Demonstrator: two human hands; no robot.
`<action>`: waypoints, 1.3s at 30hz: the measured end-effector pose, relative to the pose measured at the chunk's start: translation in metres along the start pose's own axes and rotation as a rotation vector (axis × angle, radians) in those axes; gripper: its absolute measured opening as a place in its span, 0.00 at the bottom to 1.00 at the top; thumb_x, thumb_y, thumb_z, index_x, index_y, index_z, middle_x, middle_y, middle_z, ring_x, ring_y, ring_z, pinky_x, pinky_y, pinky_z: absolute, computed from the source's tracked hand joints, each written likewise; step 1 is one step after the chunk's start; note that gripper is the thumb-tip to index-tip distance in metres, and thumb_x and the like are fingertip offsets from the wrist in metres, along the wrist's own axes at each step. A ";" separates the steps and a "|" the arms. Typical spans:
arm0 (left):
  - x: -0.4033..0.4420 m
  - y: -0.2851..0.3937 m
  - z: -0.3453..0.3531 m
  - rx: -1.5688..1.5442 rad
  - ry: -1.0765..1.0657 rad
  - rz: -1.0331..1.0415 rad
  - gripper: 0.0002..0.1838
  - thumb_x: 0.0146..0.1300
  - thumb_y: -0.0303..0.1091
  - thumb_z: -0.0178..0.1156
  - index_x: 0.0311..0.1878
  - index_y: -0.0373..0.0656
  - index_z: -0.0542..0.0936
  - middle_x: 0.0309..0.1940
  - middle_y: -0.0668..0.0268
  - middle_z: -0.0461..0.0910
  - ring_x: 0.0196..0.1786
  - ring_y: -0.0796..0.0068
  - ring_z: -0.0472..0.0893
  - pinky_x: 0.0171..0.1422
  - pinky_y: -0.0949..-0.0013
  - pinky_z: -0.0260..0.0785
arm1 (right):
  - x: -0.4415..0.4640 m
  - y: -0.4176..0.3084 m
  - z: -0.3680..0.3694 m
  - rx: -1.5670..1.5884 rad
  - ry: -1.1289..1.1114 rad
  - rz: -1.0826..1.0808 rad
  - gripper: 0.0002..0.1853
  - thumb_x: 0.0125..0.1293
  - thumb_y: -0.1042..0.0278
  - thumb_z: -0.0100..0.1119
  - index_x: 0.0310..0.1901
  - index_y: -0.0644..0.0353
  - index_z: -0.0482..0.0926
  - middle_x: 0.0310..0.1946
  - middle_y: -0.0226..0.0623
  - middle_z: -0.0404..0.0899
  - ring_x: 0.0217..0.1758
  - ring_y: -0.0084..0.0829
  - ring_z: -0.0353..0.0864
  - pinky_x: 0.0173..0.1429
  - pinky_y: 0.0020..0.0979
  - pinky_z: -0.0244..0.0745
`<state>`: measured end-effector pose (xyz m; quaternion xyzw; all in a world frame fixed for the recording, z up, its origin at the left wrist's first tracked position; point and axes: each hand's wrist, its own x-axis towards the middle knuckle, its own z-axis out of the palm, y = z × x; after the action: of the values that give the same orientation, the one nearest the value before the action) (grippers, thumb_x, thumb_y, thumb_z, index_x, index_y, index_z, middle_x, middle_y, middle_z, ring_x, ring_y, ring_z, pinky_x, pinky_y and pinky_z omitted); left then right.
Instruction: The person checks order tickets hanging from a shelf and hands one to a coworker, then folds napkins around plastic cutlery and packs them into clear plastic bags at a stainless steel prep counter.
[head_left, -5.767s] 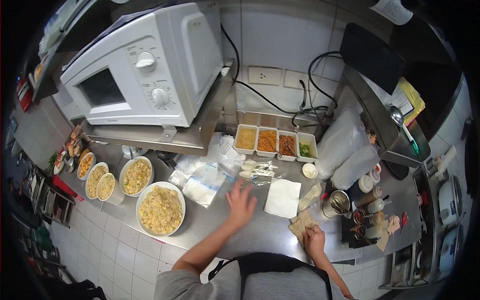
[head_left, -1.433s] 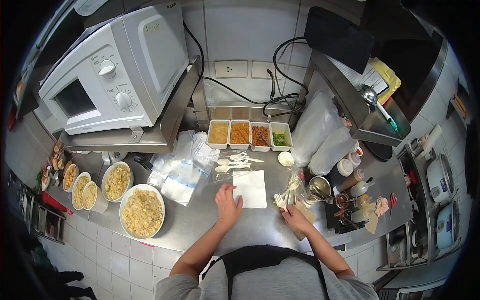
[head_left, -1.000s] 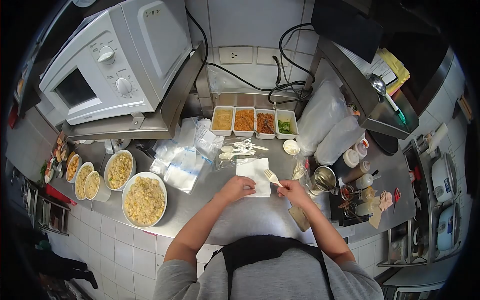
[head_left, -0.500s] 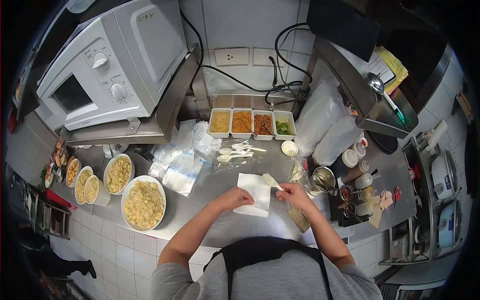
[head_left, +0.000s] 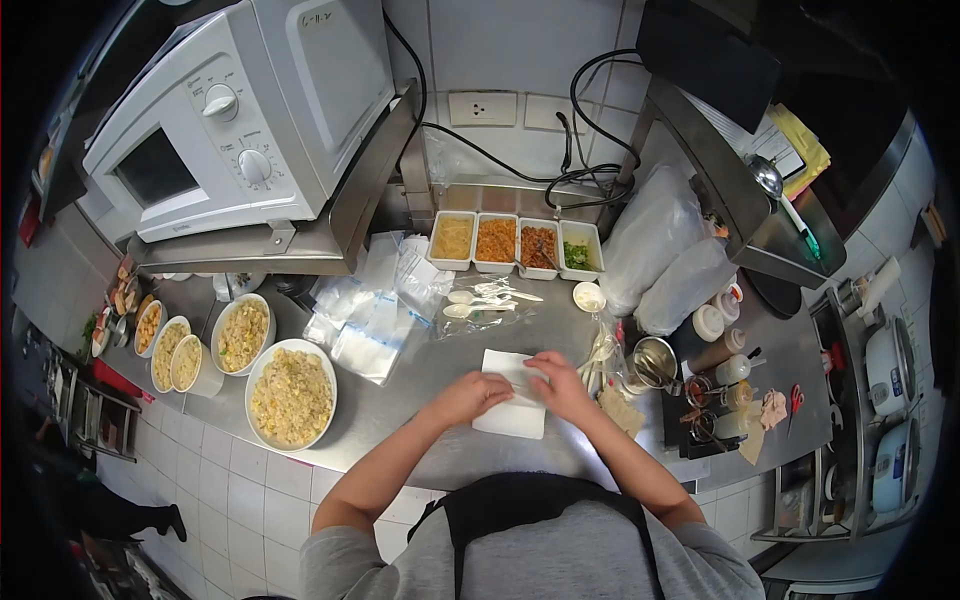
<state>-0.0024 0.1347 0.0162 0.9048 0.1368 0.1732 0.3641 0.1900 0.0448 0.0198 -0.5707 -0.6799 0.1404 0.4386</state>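
Observation:
A white napkin (head_left: 514, 420) lies on the steel counter in front of me, with a fold across its upper part. My left hand (head_left: 472, 397) is at its left edge, thumb and fingers closed on the paper. Over the upper right part of the napkin is my right hand (head_left: 562, 388), its fingers and thumb apart and touching the paper. No cutlery shows in either hand. Above the napkin, wrapped white plastic spoons (head_left: 475, 310) lie on the counter. A brown cloth (head_left: 622, 410) rests right of my right hand, beside bagged plastic cutlery (head_left: 598, 358).
Several containers of rice, including a large bowl (head_left: 290, 395), stand at the left. Clear bags (head_left: 370, 340) lie beside them, under a microwave (head_left: 240, 130). Topping trays (head_left: 497, 243) line the back. A metal pot (head_left: 655, 362) and bottles (head_left: 708, 322) are right. A person's leg (head_left: 130, 512) shows lower left.
The plastic utensil formerly in my right hand is no longer visible. That hand has moved left onto the napkin, and its fingers have opened. The napkin's upper part is now folded. The brown cloth is more exposed.

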 end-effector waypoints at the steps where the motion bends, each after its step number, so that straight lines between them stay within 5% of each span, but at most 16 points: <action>1: 0.009 -0.002 -0.006 0.012 0.008 -0.018 0.08 0.61 0.32 0.59 0.36 0.37 0.81 0.36 0.59 0.81 0.39 0.57 0.80 0.45 0.63 0.72 | 0.004 -0.008 -0.013 0.033 0.035 0.017 0.12 0.53 0.82 0.55 0.40 0.64 0.79 0.36 0.42 0.76 0.41 0.42 0.76 0.47 0.36 0.72; 6: 0.055 -0.041 -0.015 0.025 -0.011 -0.025 0.09 0.59 0.35 0.60 0.35 0.40 0.83 0.35 0.60 0.80 0.40 0.57 0.79 0.47 0.62 0.70 | -0.004 -0.030 -0.014 0.005 -0.115 -0.213 0.14 0.49 0.86 0.53 0.38 0.63 0.79 0.39 0.40 0.78 0.44 0.40 0.77 0.47 0.34 0.73; 13: 0.069 -0.074 -0.007 0.078 -0.070 -0.049 0.08 0.59 0.36 0.60 0.38 0.45 0.84 0.40 0.63 0.77 0.50 0.61 0.75 0.55 0.60 0.66 | -0.018 0.015 0.029 -0.306 -0.183 -0.215 0.25 0.50 0.80 0.53 0.54 0.60 0.73 0.56 0.38 0.72 0.59 0.38 0.70 0.61 0.38 0.65; 19: 0.048 -0.050 -0.025 -0.111 0.350 -0.103 0.08 0.62 0.32 0.57 0.42 0.43 0.81 0.41 0.62 0.74 0.50 0.61 0.74 0.56 0.65 0.65 | -0.015 0.021 0.032 -0.204 -0.191 -0.155 0.25 0.52 0.79 0.53 0.56 0.60 0.71 0.57 0.39 0.71 0.59 0.40 0.70 0.61 0.38 0.66; 28: -0.014 -0.027 -0.002 0.308 0.274 -0.063 0.17 0.58 0.25 0.54 0.52 0.46 0.76 0.49 0.63 0.75 0.55 0.64 0.72 0.58 0.61 0.58 | -0.013 0.026 0.035 -0.273 -0.143 -0.150 0.23 0.54 0.78 0.53 0.54 0.59 0.72 0.49 0.44 0.76 0.54 0.43 0.75 0.57 0.39 0.70; 34: -0.021 -0.020 -0.008 0.357 0.439 -0.071 0.21 0.57 0.26 0.55 0.55 0.48 0.73 0.54 0.65 0.71 0.56 0.65 0.71 0.59 0.59 0.56 | 0.005 0.037 0.025 -0.088 -0.201 0.064 0.23 0.57 0.81 0.53 0.57 0.59 0.71 0.43 0.45 0.80 0.45 0.42 0.81 0.48 0.35 0.77; 39: -0.022 -0.007 -0.016 0.376 0.471 -0.032 0.28 0.52 0.25 0.59 0.59 0.51 0.72 0.59 0.61 0.68 0.63 0.61 0.65 0.64 0.54 0.53 | 0.028 0.048 0.001 0.597 -0.278 0.521 0.26 0.61 0.80 0.55 0.63 0.58 0.66 0.45 0.43 0.80 0.48 0.32 0.81 0.49 0.30 0.76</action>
<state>-0.0292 0.1411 0.0175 0.8891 0.2612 0.3442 0.1510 0.2214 0.0849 -0.0015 -0.5473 -0.4949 0.5131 0.4386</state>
